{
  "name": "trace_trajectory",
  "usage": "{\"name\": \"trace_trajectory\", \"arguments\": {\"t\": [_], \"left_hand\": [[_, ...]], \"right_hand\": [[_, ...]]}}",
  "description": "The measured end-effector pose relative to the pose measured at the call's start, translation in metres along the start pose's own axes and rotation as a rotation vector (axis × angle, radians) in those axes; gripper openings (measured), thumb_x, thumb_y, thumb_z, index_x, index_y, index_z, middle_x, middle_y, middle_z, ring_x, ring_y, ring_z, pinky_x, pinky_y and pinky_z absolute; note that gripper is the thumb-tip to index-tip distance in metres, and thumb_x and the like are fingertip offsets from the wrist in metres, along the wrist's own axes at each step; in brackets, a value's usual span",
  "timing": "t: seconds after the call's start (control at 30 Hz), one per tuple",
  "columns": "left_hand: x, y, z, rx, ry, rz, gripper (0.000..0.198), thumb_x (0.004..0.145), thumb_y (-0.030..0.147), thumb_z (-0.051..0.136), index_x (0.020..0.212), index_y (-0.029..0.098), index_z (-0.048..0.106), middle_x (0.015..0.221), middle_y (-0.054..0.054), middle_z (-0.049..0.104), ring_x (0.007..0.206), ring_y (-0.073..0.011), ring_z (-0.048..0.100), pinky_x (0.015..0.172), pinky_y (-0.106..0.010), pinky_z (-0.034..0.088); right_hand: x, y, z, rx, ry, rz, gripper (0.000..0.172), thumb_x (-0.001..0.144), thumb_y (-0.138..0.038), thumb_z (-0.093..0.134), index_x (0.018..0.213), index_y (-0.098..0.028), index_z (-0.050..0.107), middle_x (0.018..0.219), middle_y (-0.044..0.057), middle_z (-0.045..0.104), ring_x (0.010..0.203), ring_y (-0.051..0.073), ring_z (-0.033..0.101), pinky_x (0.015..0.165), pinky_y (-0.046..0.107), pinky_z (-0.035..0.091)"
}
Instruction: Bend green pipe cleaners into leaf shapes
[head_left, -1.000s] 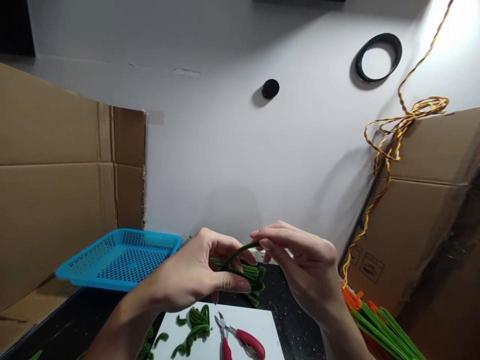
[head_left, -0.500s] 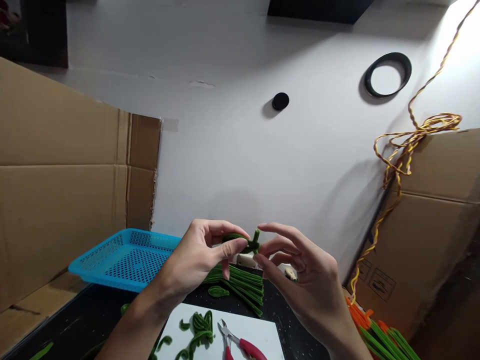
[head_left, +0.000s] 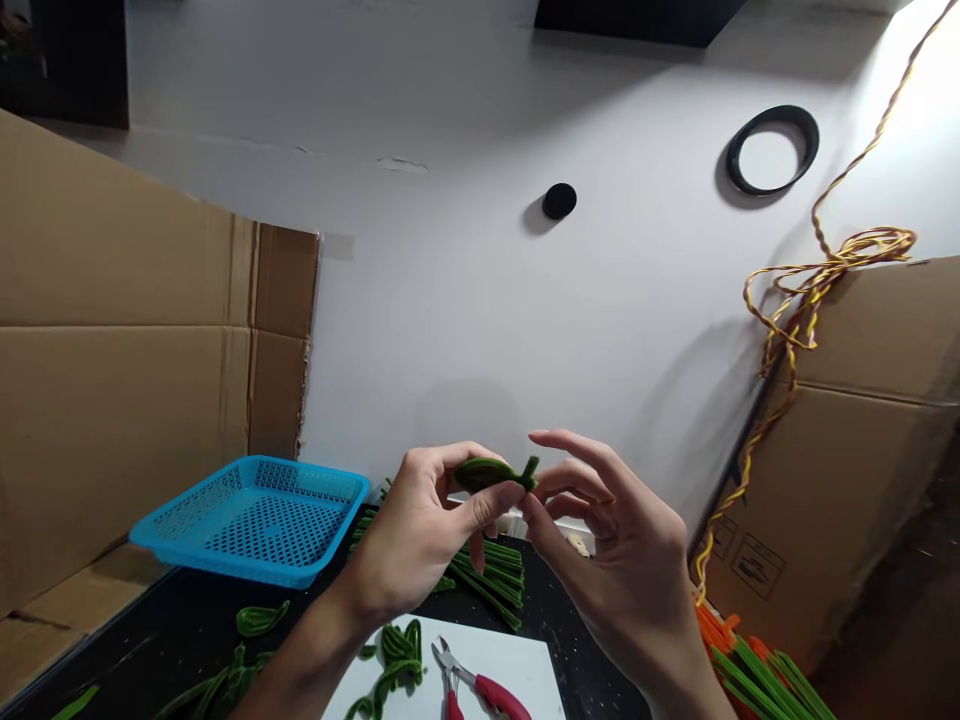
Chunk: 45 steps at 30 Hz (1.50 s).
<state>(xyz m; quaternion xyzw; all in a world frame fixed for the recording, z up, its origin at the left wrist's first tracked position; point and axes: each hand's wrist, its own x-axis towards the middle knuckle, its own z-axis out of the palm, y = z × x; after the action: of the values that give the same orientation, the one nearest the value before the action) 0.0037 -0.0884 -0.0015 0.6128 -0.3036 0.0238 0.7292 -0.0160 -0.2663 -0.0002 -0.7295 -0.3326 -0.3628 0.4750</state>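
Observation:
Between thumb and fingers, my left hand [head_left: 424,530] holds a leaf shape bent from dark green pipe cleaner [head_left: 480,474]. A short stub sticks up at its right end. My right hand [head_left: 611,535] pinches that end with thumb and a finger, its index finger raised above. Below lies a white board [head_left: 536,670] with curled green pipe cleaner pieces [head_left: 401,655] and red-handled nippers [head_left: 480,680]. Behind my left hand is a bundle of straight green pipe cleaners [head_left: 499,568], partly hidden.
A blue perforated basket [head_left: 259,510] sits at the left on the dark table. Another green leaf shape [head_left: 261,619] lies in front of it. Orange and green pipe cleaners [head_left: 757,665] stand at the right. Cardboard [head_left: 135,400] flanks the left, with a twisted yellow-brown cord [head_left: 787,380] hanging right.
Both hands have shifted slightly right with the pipe cleaner leaf, which now shows more of its side. The right index finger has lifted off the stub. My view has moved slightly.

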Motion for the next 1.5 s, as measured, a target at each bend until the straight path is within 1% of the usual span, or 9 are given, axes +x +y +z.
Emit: {"name": "trace_trajectory", "arguments": {"t": [0.17, 0.37, 0.53, 0.83, 1.07, 1.17, 1.27, 1.4, 1.5], "left_hand": [[-0.002, 0.002, 0.002, 0.061, 0.034, 0.013, 0.026, 0.088, 0.038, 0.081, 0.100, 0.015, 0.078, 0.071, 0.003, 0.062, 0.051, -0.0018, 0.054, 0.049, -0.011, 0.045], [0.000, 0.000, 0.006, 0.026, 0.111, 0.018, 0.036, 0.086, 0.040, 0.082, 0.109, 0.013, 0.079, 0.066, 0.002, 0.060, 0.051, -0.0045, 0.053, 0.047, -0.014, 0.047], [0.001, 0.000, 0.007, 0.018, 0.165, 0.023, 0.033, 0.083, 0.038, 0.086, 0.101, 0.011, 0.079, 0.062, 0.002, 0.059, 0.050, -0.0044, 0.053, 0.047, -0.013, 0.046], [0.002, -0.001, 0.009, -0.075, 0.144, 0.009, 0.031, 0.081, 0.037, 0.086, 0.090, 0.009, 0.076, 0.062, 0.000, 0.060, 0.049, -0.0062, 0.052, 0.043, -0.015, 0.049], [0.002, 0.000, 0.014, -0.154, 0.104, 0.011, 0.034, 0.084, 0.041, 0.084, 0.079, 0.010, 0.070, 0.065, 0.000, 0.059, 0.051, -0.0058, 0.053, 0.042, -0.014, 0.048], [-0.001, -0.002, 0.015, -0.121, 0.021, -0.049, 0.040, 0.086, 0.046, 0.081, 0.077, 0.011, 0.065, 0.059, 0.003, 0.053, 0.045, -0.0029, 0.046, 0.038, -0.011, 0.039], [-0.003, -0.004, 0.012, -0.119, -0.054, -0.148, 0.049, 0.092, 0.059, 0.069, 0.078, 0.013, 0.060, 0.057, 0.004, 0.049, 0.041, -0.0016, 0.040, 0.034, -0.009, 0.027], [-0.002, -0.001, 0.006, -0.121, -0.021, -0.159, 0.053, 0.094, 0.065, 0.060, 0.099, 0.013, 0.066, 0.065, 0.000, 0.056, 0.047, -0.0051, 0.050, 0.036, -0.011, 0.038], [0.001, 0.001, 0.008, -0.112, 0.008, -0.103, 0.052, 0.091, 0.061, 0.070, 0.111, 0.013, 0.066, 0.073, -0.002, 0.062, 0.056, -0.0099, 0.060, 0.039, -0.015, 0.049]], "right_hand": [[0.000, -0.004, 0.001, -0.025, 0.014, -0.017, 0.037, 0.096, -0.018, 0.068, 0.132, -0.026, 0.064, 0.087, -0.003, 0.069, 0.074, 0.005, 0.070, 0.067, 0.009, 0.061], [0.001, -0.008, -0.002, -0.099, 0.009, -0.044, 0.034, 0.097, -0.016, 0.066, 0.130, -0.025, 0.063, 0.086, -0.005, 0.070, 0.074, 0.003, 0.069, 0.076, 0.009, 0.062], [0.000, -0.011, -0.002, -0.201, 0.010, -0.099, 0.034, 0.098, -0.012, 0.064, 0.128, -0.027, 0.062, 0.085, -0.008, 0.068, 0.072, 0.001, 0.067, 0.077, 0.005, 0.060], [0.001, -0.015, -0.016, -0.235, 0.036, -0.132, 0.028, 0.098, -0.014, 0.066, 0.123, -0.026, 0.067, 0.088, -0.005, 0.069, 0.075, 0.003, 0.068, 0.078, 0.009, 0.062], [0.005, -0.012, -0.015, -0.056, -0.082, 0.072, 0.032, 0.097, -0.032, 0.073, 0.127, -0.023, 0.068, 0.094, 0.001, 0.071, 0.082, 0.008, 0.071, 0.069, 0.011, 0.062], [0.007, -0.009, -0.010, 0.054, -0.063, 0.142, 0.017, 0.097, -0.035, 0.071, 0.103, -0.019, 0.074, 0.084, 0.001, 0.069, 0.072, 0.007, 0.068, 0.064, 0.009, 0.059], [0.008, -0.009, -0.009, 0.119, -0.052, 0.205, 0.023, 0.095, -0.034, 0.072, 0.082, -0.015, 0.072, 0.070, 0.001, 0.064, 0.059, 0.004, 0.060, 0.055, 0.006, 0.053], [0.009, -0.008, -0.016, 0.106, -0.032, 0.263, 0.023, 0.093, -0.034, 0.075, 0.082, -0.015, 0.073, 0.068, 0.002, 0.064, 0.058, 0.004, 0.058, 0.053, 0.006, 0.049], [0.007, -0.008, -0.020, 0.118, 0.026, 0.284, 0.021, 0.089, -0.033, 0.080, 0.083, -0.014, 0.074, 0.066, 0.002, 0.063, 0.056, 0.005, 0.056, 0.049, 0.007, 0.046]]}}
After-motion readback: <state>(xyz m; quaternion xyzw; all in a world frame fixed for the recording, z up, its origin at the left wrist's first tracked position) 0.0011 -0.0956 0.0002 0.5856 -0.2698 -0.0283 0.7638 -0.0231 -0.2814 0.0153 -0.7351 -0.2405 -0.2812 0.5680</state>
